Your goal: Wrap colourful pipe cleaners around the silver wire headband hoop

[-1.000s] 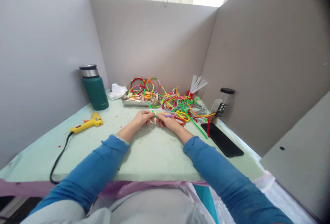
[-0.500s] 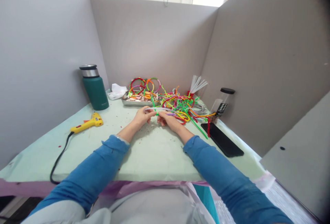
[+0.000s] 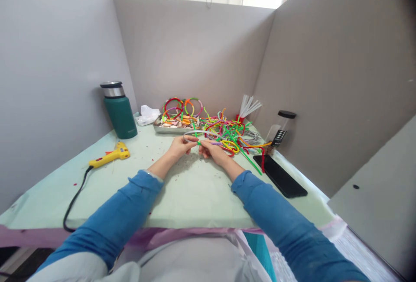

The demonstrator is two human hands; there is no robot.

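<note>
Over the middle of the table, both hands meet at a thin, pale hoop (image 3: 204,132) that curves up behind the fingers. A purple fuzzy wrap (image 3: 216,143) covers part of it by my right hand (image 3: 210,149). That hand is closed on the wrapped stretch. A green pipe cleaner (image 3: 195,131) sticks up from a green wound spot at the fingertips. My left hand (image 3: 180,147) is closed in a pinch at this spot, its thumb and forefinger on the green pipe cleaner. The fingers hide part of the hoop.
Behind the hands stand a metal tray (image 3: 175,130) with colourful pieces and wrapped rings (image 3: 173,100), and a pile of pipe cleaners (image 3: 224,128). A yellow glue gun (image 3: 110,157) and green bottle (image 3: 120,115) are left; a black phone (image 3: 281,176) and clear container (image 3: 284,126) right.
My left fingers have shifted slightly right and down at the green pipe cleaner. Its upright end leans a little more to the right. The right hand stays nearly still.
</note>
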